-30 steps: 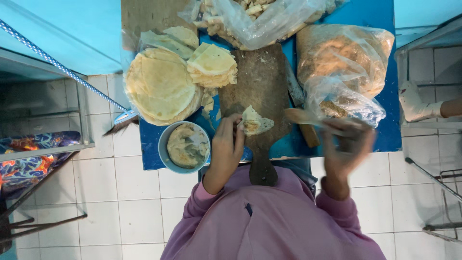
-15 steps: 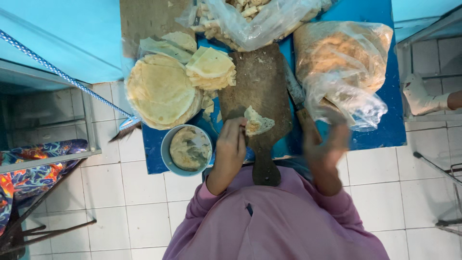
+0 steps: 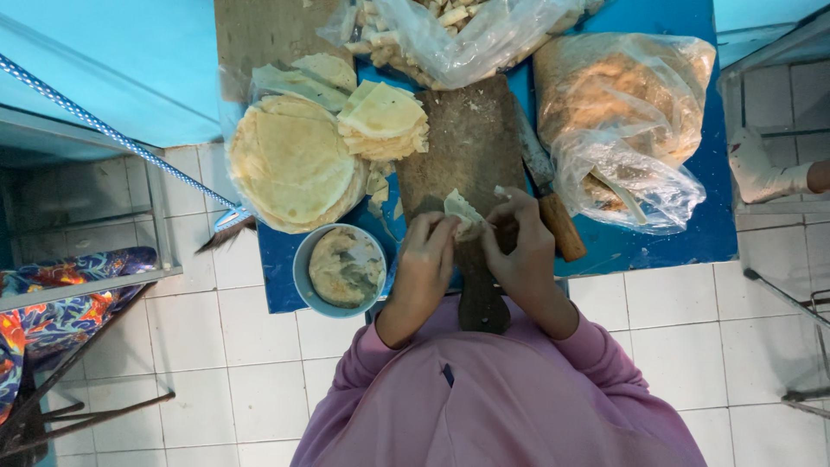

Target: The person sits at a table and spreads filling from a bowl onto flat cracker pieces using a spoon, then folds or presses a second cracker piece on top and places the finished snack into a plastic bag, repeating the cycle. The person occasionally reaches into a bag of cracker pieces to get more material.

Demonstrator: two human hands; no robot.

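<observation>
Now, both at work over the wooden board (image 3: 471,147): left hand (image 3: 425,255) and right hand (image 3: 520,246) pinched shut on one small dough wrapper (image 3: 460,212). Just left, filling bowl (image 3: 346,268). Beyond, round wrapper stack (image 3: 294,164), cut wrappers (image 3: 383,119), knife (image 3: 549,203), plastic bags (image 3: 622,112).
</observation>
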